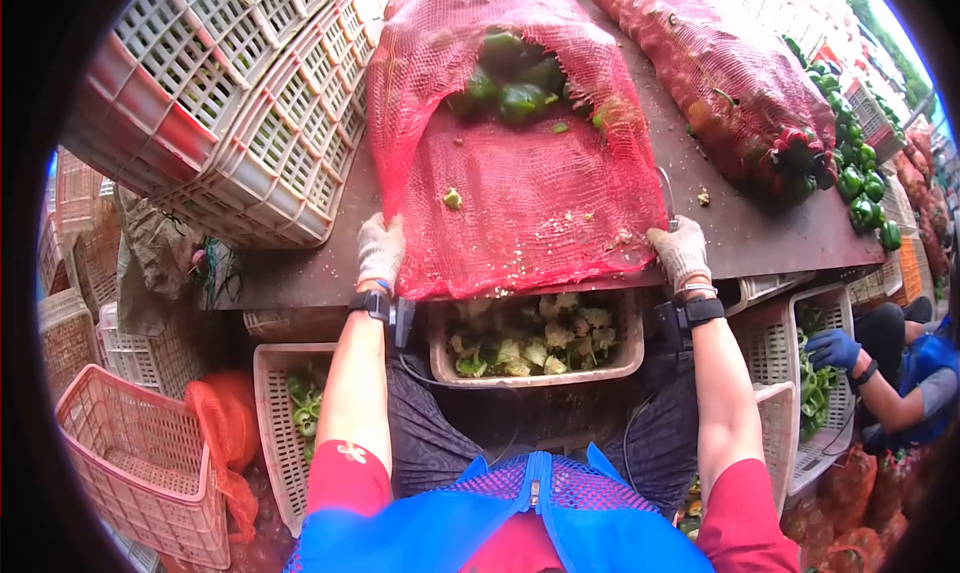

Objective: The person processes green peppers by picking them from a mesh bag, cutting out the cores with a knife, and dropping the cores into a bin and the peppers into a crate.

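Brown and flat, the table (320, 263) is bearing a red mesh sack (520, 203), mouth gaping, near edge by the tabletop's front. Left hand (381, 251) and right hand (684, 253), in pale knitted gloves, are curling their fingers nearly closed on its 2 near corners; pulling evenly is probably sparing the loose weave. Glossy, rounded green peppers (522, 103) are resting beyond; tiny pale seeds are speckling the netting.

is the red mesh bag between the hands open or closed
Open: its mouth gapes, with green peppers visible inside.
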Tool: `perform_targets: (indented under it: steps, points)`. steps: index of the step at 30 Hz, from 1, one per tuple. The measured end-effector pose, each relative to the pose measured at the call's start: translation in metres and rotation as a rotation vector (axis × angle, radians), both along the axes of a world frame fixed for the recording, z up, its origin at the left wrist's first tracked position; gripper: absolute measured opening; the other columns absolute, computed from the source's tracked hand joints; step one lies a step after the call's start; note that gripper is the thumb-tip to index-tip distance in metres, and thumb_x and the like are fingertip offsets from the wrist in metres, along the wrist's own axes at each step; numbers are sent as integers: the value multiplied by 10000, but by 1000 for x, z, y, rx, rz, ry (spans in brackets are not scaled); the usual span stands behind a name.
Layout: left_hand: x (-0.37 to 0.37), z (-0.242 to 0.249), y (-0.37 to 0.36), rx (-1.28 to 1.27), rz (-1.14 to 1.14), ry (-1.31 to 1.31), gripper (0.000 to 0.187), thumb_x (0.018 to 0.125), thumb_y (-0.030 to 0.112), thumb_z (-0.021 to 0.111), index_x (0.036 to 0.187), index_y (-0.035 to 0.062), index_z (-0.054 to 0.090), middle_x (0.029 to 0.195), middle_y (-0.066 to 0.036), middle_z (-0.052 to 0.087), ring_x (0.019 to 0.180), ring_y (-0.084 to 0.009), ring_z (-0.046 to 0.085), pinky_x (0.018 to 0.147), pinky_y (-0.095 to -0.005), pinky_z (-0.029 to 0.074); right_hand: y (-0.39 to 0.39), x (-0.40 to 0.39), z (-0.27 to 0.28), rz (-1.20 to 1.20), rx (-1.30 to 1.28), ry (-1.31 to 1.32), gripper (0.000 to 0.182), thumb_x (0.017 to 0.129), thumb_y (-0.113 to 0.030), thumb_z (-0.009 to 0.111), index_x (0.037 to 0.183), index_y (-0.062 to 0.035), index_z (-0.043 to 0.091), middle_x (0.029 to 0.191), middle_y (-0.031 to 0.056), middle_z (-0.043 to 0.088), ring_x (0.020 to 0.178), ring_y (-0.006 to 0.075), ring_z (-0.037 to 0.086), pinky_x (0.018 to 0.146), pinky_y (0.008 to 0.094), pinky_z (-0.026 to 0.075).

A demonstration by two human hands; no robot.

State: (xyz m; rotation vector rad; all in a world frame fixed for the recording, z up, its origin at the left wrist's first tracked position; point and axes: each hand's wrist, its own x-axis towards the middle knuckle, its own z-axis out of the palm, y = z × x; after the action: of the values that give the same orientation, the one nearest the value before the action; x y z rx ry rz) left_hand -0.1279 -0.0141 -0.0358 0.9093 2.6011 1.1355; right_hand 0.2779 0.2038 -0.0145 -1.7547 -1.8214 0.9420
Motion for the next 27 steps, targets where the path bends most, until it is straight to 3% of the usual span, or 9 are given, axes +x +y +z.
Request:
perform_targets:
  steps: [2, 3, 8, 12, 17, 20, 23, 25, 27]
  points:
    - [20, 20, -7, 164, 1, -152, 328, 923, 236, 610, 1076, -52, 651, 970, -203, 704, 891, -276, 667, 804, -376, 495, -25, 2, 33, 41, -191, 204, 262, 758, -140, 705, 978, 2, 690, 726, 83, 680, 566, 196, 616, 549, 338, 499]
    - [18, 18, -9, 254, -2, -223, 334, 931, 236, 607, 1085, -57, 650, 953, -171, 711, 858, -227, 657, 791, -359, 493, -36, 5, 39, 83, -161, 329, 171, 779, -124, 696, 916, -22, 693, 603, 5, 596, 449, 93, 495, 429, 281, 408]
    - [64, 70, -47, 374, -129, -419, 278, 959, 193, 578, 1102, -33, 654, 900, -37, 677, 763, -136, 586, 726, -308, 487, -71, 28, 84, 186, -155, 540, 52, 793, -84, 715, 808, -65, 670, 634, -20, 596, 474, 83, 501, 417, 266, 375]
    - [89, 94, -91, 462, -141, -505, 210, 965, 171, 568, 1016, 4, 685, 819, 20, 646, 706, -67, 546, 644, -258, 461, -110, 67, 116, 241, -215, 639, 109, 795, -128, 726, 860, -66, 664, 622, -36, 559, 477, 64, 497, 411, 228, 373]
    - [98, 126, -152, 455, -227, -538, 164, 952, 145, 582, 982, 27, 692, 835, 34, 650, 726, -54, 562, 658, -242, 467, -146, 127, 140, 207, -307, 735, 159, 776, -127, 726, 891, -36, 666, 636, -14, 562, 457, 70, 496, 406, 214, 381]
    - [72, 100, -162, 479, -135, -623, 174, 937, 141, 611, 1033, 8, 671, 880, -2, 665, 742, -79, 593, 683, -242, 491, -139, 139, 140, 55, -313, 822, 133, 782, -133, 711, 870, -49, 658, 629, -10, 564, 431, 68, 489, 372, 210, 371]
    - [51, 111, -131, 606, -4, -719, 204, 928, 140, 614, 1066, -8, 643, 953, -95, 678, 777, -179, 654, 725, -305, 540, -77, 134, 98, -91, -234, 827, 81, 818, -120, 680, 863, -81, 625, 626, -10, 560, 412, 82, 472, 350, 217, 357]
    - [28, 115, -103, 729, 84, -682, 231, 912, 154, 615, 1079, -4, 628, 917, -116, 678, 749, -237, 669, 671, -415, 556, -42, 116, 94, -146, -167, 821, 93, 847, -108, 681, 819, -117, 592, 650, -29, 558, 448, 66, 477, 371, 201, 349]
    - [-7, 107, -76, 766, 241, -639, 265, 897, 181, 636, 1076, -14, 645, 960, -131, 681, 786, -236, 675, 695, -383, 547, -3, 95, 98, -157, -40, 867, 136, 818, -162, 713, 837, -98, 595, 629, -8, 556, 435, 91, 470, 382, 232, 362]
